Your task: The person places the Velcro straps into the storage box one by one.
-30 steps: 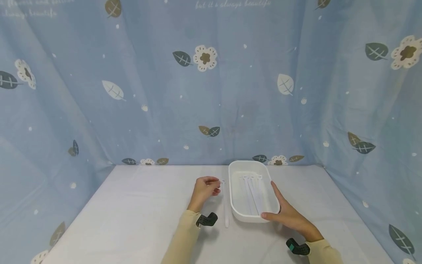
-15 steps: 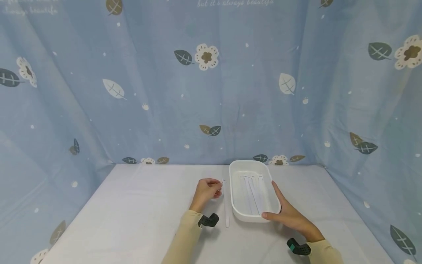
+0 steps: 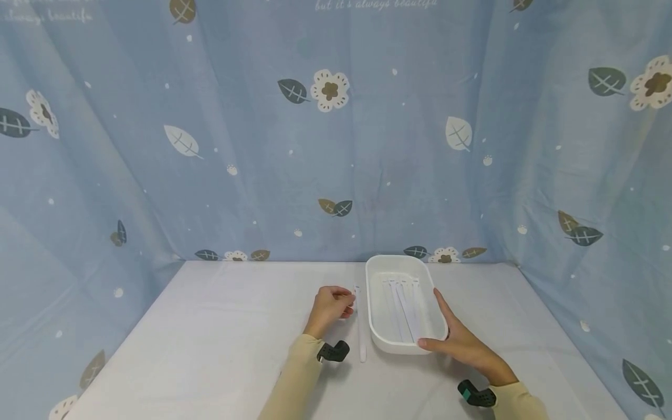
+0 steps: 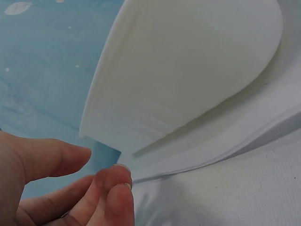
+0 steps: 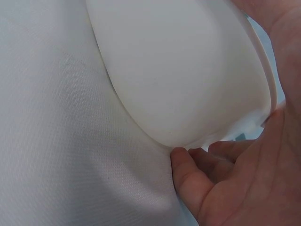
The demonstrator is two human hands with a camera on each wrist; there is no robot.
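Note:
A white plastic tub (image 3: 374, 326) with rounded corners stands on the table, holding several slim white sticks (image 3: 403, 309) with small crosswise heads. My right hand (image 3: 462, 341) grips the tub's near right corner, thumb over the rim. In the right wrist view its fingers (image 5: 186, 169) curl against the tub's lower edge. One more slim white stick (image 3: 362, 344) lies on the table left of the tub. Beside its far end is my left hand (image 3: 332, 304); in the left wrist view thumb and fingers stand apart, with nothing between them. Contact with the stick cannot be told.
A white cloth covers the table (image 3: 220, 326). Behind and at both sides hangs a blue curtain (image 3: 236, 116) with leaves and flowers; the tub's far end is close to it. Black wrist cameras (image 3: 333, 351) sit on both sleeves.
The head view has shifted very slightly. Both hands, the tub and the sticks keep nearly the same positions.

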